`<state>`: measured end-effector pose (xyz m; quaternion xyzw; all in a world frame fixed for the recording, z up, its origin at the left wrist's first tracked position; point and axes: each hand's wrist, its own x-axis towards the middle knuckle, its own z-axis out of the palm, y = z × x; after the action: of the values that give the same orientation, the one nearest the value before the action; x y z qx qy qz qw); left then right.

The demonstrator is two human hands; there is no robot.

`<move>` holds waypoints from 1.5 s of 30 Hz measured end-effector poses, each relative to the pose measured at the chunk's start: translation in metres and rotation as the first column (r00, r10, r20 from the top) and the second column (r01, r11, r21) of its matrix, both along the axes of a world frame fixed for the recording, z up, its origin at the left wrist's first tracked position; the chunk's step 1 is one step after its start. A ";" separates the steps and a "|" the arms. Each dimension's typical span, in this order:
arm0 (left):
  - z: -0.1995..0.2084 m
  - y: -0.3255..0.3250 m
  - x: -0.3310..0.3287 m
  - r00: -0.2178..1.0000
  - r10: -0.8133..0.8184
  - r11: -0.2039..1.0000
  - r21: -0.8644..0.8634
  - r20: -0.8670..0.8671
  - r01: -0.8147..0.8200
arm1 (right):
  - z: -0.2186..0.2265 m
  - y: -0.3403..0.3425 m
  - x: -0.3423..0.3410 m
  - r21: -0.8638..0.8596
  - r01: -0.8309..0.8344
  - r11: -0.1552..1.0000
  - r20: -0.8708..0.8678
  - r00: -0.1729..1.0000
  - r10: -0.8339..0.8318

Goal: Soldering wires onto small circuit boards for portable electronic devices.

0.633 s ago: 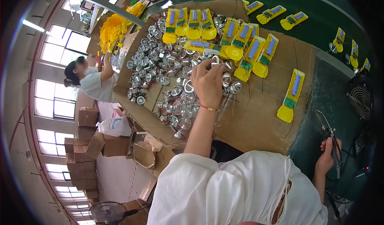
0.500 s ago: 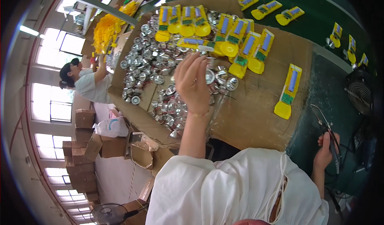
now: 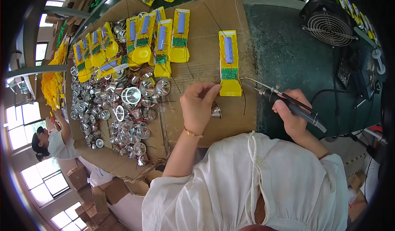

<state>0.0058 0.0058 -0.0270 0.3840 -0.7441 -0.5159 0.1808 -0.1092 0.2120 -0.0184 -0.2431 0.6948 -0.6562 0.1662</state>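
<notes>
A yellow plastic housing (image 3: 230,88) lies on the cardboard in front of me, with a blue cylindrical battery (image 3: 228,50) and a green circuit board (image 3: 229,73) in it. My left hand (image 3: 197,105) is closed in a pinch at the housing's lower left edge; what the fingertips hold is too small to make out. A silver reflector cup (image 3: 216,110) shows partly beside that palm, the rest hidden by the hand. My right hand (image 3: 293,111) is wrapped around a soldering iron (image 3: 294,107) with a thin curved metal tube, its tip close to the housing's right side.
Loose silver reflector cups (image 3: 119,116) with wires are heaped at the left on cardboard (image 3: 197,29). Several more yellow housings (image 3: 181,52) lie along the heap's far side. A fan with a round grille (image 3: 330,28) stands far right. Another person (image 3: 59,138) works at the far left.
My left hand has gone from over the reflector heap to the single housing, now pinching. My right hand has brought the soldering iron up beside it. The view has shifted to the right.
</notes>
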 end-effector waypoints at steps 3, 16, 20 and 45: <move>0.002 -0.001 -0.007 1.000 -0.028 0.999 -0.044 -0.008 0.028 | -0.005 -0.003 -0.003 -0.004 -0.035 0.999 -0.038 0.999 0.035; 0.004 0.004 -0.023 0.997 -0.063 0.994 -0.085 0.038 0.066 | -0.008 -0.028 -0.002 -0.074 0.049 0.996 0.144 0.989 -0.038; 0.002 0.005 -0.023 0.997 -0.071 0.993 -0.092 0.030 0.073 | -0.014 -0.026 -0.002 -0.030 0.012 0.999 0.128 0.992 -0.008; 0.001 0.006 -0.026 0.999 -0.022 0.999 -0.047 0.038 0.024 | -0.006 -0.010 -0.004 -0.082 0.056 0.995 0.234 0.972 -0.035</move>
<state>-0.0198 0.0122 -0.0264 0.3806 -0.7638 -0.4930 0.1697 -0.1131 0.2024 -0.0247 -0.1558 0.6464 -0.7137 0.2202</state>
